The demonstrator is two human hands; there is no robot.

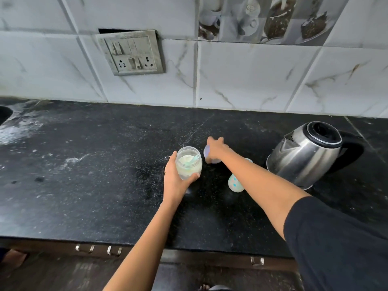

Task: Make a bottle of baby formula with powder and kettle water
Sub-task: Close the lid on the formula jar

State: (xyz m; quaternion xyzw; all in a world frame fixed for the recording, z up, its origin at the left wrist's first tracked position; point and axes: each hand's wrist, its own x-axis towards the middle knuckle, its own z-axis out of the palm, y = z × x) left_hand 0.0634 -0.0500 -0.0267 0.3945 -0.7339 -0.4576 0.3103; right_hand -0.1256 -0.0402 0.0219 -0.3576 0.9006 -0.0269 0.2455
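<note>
A clear jar of pale formula powder [189,162] stands open on the black counter with a light blue scoop [194,159] lying in the powder. My left hand [175,177] grips the jar's side and base. My right hand [216,149] is closed over a purple lid [207,153] just right of the jar, low over the counter. A small baby bottle with coloured dots [235,182] stands under my right forearm, partly hidden. A steel kettle with a black lid and handle [306,153] stands to the right.
The black granite counter [94,175] carries white powdery smears on its left side. A dark sink edge [4,114] shows at far left. A switch and socket plate [132,52] sits on the tiled wall. Drawer handles [98,248] line the counter's front.
</note>
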